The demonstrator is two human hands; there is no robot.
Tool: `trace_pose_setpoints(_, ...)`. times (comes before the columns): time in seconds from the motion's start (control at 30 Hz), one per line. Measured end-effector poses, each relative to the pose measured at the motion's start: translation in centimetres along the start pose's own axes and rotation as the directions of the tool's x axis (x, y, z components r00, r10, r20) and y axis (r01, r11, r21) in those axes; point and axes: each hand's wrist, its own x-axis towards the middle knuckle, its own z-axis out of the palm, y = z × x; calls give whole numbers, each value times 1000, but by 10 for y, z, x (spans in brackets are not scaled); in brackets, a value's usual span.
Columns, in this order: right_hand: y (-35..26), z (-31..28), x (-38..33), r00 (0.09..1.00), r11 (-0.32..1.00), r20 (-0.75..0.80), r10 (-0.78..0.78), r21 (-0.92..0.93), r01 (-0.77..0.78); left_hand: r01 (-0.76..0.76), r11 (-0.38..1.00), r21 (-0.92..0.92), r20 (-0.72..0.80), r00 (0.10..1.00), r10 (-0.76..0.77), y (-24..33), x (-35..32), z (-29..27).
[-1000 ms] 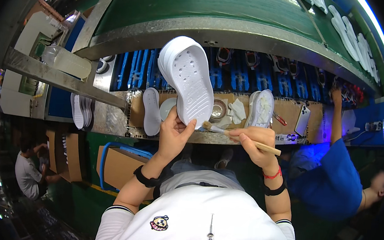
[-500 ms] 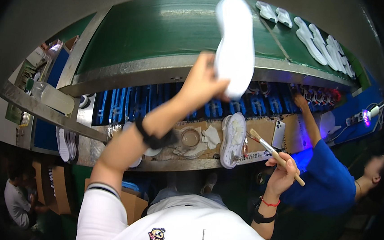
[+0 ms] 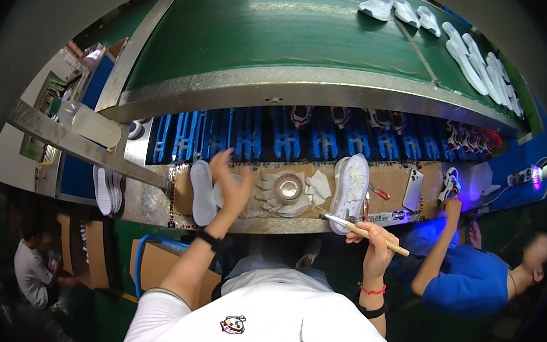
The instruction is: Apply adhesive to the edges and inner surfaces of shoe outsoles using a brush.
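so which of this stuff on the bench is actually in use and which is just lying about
In use:
brush, held in the right hand
left hand, open, over the white sole
glue tin
white shoe, beside the brush tip

Lying about:
gloves
phone
sole stack
soles on the green belt

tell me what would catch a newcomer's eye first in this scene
The broad green conveyor belt curving across the top stands out first, with a cluster of white shoe soles riding at its far right. Below it, on the cardboard-covered bench ledge, the left hand hangs open and empty above a white sole. The right hand grips a wooden-handled brush beside a white sneaker.
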Motion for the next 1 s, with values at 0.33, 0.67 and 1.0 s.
trace_pose_setpoints(0.33, 18, 34, 5, 966, 989, 216, 142, 14, -149, 935, 284, -214, 240, 332, -912, -168, -132, -127)
trace_pose_setpoints(0.67, 22, 51, 5, 921, 982, 350, 168, 17, -186, 820, 304, -484, 351, 501, -791, -113, -79, -163)
trace_pose_setpoints(1.0, 11, 91, 10, 850, 995, 523, 67, 28, -96, 648, 570, -505, 465, 761, -453, 36, -26, -122)
